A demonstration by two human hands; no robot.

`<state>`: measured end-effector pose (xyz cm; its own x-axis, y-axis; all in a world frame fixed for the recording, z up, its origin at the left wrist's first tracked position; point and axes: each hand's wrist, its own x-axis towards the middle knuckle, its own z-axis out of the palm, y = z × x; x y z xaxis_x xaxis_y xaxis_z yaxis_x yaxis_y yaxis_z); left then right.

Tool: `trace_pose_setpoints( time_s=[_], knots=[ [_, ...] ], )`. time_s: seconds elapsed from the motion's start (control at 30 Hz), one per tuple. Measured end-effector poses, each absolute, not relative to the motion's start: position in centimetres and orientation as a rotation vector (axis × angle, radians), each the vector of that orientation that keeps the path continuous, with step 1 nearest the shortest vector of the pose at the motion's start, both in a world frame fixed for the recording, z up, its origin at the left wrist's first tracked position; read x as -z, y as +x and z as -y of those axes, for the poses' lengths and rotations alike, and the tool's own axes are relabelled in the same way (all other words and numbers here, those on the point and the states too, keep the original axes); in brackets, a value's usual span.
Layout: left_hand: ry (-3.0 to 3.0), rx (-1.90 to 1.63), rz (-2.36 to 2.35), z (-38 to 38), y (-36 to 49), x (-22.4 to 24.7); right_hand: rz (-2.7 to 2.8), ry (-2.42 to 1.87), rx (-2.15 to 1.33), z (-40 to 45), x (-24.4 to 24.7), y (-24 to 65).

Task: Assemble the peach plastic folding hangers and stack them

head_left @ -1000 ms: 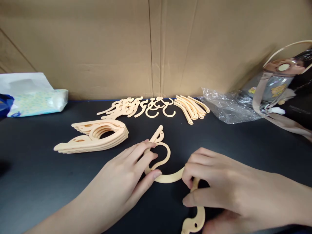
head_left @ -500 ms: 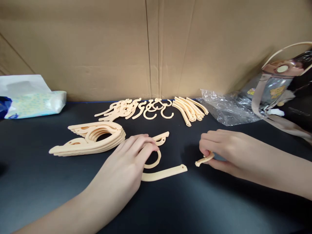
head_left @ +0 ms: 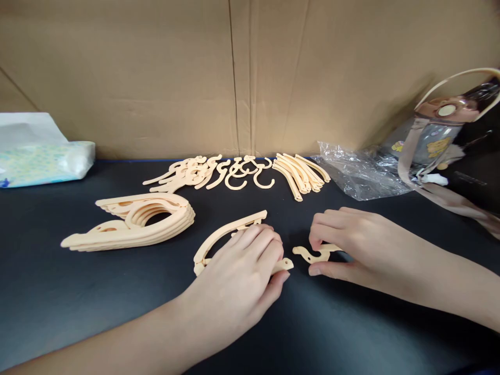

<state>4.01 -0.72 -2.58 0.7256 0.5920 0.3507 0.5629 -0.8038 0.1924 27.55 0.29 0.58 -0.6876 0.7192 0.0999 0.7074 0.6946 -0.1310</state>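
Note:
My left hand (head_left: 242, 276) lies over a cream curved hanger frame (head_left: 219, 234) on the black table, its fingers wrapped round the lower arm, whose holed end shows past the fingertips. The hand hides much of the frame. To the right, my right hand (head_left: 347, 245) has its thumb and fingers around a small wavy cream piece (head_left: 312, 256), which lies between them with its left end pointing at the frame. A gap separates this piece from the frame. A stack of folded cream hanger frames (head_left: 156, 224) sits to the left of my left hand.
Loose wavy pieces (head_left: 191, 174), hooks (head_left: 265, 179) and curved bars (head_left: 300, 174) lie along the back of the table (head_left: 97, 312). A tissue pack (head_left: 47, 161) is at the left; clear plastic wrap (head_left: 359, 174) and a strapped bottle (head_left: 441, 130) are at the right. Cardboard stands behind.
My left hand has moved right, from the frame's left side onto its lower arm, uncovering the curved side. My right hand's fingers have spread somewhat around the small piece, which now lies flatter.

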Motion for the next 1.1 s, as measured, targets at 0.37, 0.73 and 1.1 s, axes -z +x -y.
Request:
trace_pose_setpoints(
  time_s=[0.37,0.73,1.1],
  knots=[
    [2.767,-0.595,-0.995,1.0,3.7,2.7,2.600,-1.206,-0.290,0.5,-0.1,26.1],
    [2.750,-0.658,-0.971,0.9,3.6,2.6,2.080,-1.351,-1.355,0.0,-0.9,25.6],
    [2.736,-0.722,-0.895,0.8,3.6,3.1,1.837,-1.248,-1.758,-0.8,-1.1,25.9]
  ],
)
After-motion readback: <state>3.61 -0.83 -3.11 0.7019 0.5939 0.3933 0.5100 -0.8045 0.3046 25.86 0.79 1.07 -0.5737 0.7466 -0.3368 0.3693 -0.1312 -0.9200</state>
